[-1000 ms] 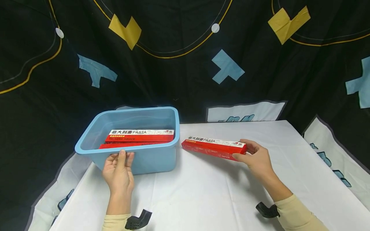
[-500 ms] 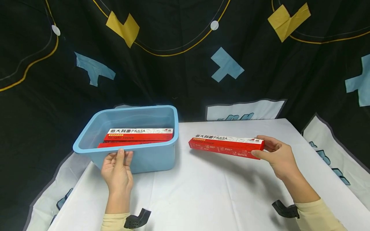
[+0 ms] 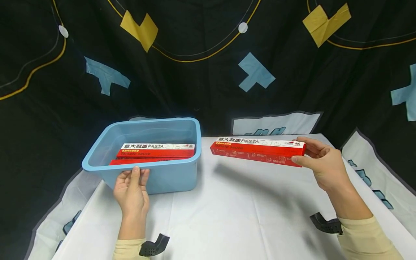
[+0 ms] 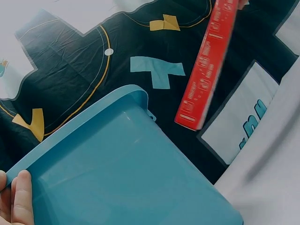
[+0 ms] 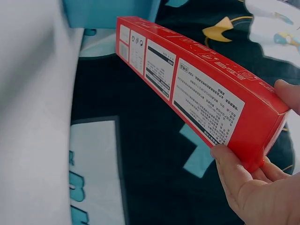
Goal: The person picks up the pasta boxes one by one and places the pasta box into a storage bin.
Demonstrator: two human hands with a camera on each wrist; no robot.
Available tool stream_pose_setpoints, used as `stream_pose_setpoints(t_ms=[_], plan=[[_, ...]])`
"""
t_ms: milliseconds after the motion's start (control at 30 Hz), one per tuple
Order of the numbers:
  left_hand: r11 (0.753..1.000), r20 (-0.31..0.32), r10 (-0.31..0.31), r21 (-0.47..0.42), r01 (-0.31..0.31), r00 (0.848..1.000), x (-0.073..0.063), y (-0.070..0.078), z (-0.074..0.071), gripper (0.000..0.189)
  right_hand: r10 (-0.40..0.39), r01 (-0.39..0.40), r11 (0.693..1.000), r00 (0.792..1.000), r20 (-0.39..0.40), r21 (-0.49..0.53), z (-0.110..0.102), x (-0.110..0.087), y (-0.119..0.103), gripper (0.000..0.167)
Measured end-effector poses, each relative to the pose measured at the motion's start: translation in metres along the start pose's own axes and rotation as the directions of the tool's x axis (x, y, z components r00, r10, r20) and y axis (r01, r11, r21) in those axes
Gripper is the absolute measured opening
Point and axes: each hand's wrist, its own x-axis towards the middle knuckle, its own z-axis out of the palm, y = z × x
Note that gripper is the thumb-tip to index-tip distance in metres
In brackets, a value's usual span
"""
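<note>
A long red and white pasta box (image 3: 256, 151) is held in the air over the table, right of the blue bin. My right hand (image 3: 325, 162) grips its right end, thumb on the near side. In the right wrist view the printed underside of the pasta box (image 5: 187, 89) shows, with the right hand (image 5: 258, 187) at the near end. My left hand (image 3: 132, 191) pinches the front rim of the light blue bin (image 3: 175, 180), thumb on top. Inside the bin lie red pasta boxes (image 3: 156, 151), partly hidden by the front wall.
The table (image 3: 221, 216) has a white cloth, and the lifted box casts a shadow on it. Behind hangs a black patterned cloth (image 3: 201, 90). The bin stands at the table's left side, near the back.
My right hand has moved right and then upward with the pasta box, away from the bin and higher over the table. The left hand and bin have stayed put.
</note>
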Motion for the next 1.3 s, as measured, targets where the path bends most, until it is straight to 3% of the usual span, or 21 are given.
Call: stream_pose_setpoints(t_ms=[267, 700, 1300], plan=[[1.0, -0.005, 0.003, 0.01, -0.003, 1.0, 0.0, 0.0, 0.001, 0.04, -0.079, 0.08, 0.993, 0.997, -0.016, 0.091, 0.01, 0.009, -0.024, 0.054], [1.0, -0.005, -0.004, 0.01, 0.004, 1.0, 0.0, 0.001, 0.0, 0.039, -0.166, 0.164, 0.973, 0.986, -0.001, 0.161, 0.045, 0.033, -0.048, 0.053], [1.0, -0.008, -0.008, -0.006, 0.008, 1.0, 0.0, 0.001, 0.001, 0.04, -0.153, 0.123, 0.977, 0.974, 0.168, 0.173, 0.124, 0.067, -0.058, 0.052]])
